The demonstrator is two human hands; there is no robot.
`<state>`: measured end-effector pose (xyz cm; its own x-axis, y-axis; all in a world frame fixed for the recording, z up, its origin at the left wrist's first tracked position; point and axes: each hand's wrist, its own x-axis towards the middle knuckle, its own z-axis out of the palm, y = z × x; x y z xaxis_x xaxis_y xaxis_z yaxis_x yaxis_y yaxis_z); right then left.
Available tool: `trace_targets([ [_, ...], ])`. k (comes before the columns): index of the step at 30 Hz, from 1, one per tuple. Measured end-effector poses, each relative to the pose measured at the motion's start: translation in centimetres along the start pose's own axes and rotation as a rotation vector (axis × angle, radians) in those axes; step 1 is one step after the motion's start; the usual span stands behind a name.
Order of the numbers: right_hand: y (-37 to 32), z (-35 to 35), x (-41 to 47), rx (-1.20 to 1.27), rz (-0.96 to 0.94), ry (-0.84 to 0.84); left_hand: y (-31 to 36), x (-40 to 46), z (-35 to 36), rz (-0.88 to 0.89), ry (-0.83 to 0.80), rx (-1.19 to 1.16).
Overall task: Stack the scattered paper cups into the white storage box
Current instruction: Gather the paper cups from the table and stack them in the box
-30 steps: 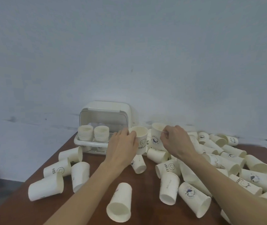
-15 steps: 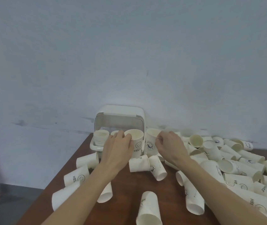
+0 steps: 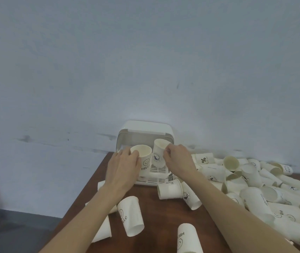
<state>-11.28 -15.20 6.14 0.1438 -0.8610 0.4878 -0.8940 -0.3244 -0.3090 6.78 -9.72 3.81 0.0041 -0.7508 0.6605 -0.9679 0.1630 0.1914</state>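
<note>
The white storage box stands at the table's far edge against the wall, its lid swung up. My left hand grips an upright paper cup with a smiley and "HELLO" over the box's slatted tray. My right hand holds a second cup with a blue print, tilted, just right of the first and in front of the box opening. Stacks inside the box are hidden behind my hands.
Many loose paper cups lie piled on the right half of the brown table. A few lie near me: one left of centre, one at the front. The table's left edge runs diagonally past my left forearm.
Both hands have carried their cups left and forward to the box opening. My head has turned, so the box now sits centred in view and the earlier stacks are hidden.
</note>
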Motion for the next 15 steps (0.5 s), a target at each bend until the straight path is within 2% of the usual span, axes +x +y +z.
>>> trace_targets([
  [15,-1.7,6.2,5.3,-0.085,-0.064,-0.057,-4.0,0.1,0.7,-0.074,-0.013,0.017],
])
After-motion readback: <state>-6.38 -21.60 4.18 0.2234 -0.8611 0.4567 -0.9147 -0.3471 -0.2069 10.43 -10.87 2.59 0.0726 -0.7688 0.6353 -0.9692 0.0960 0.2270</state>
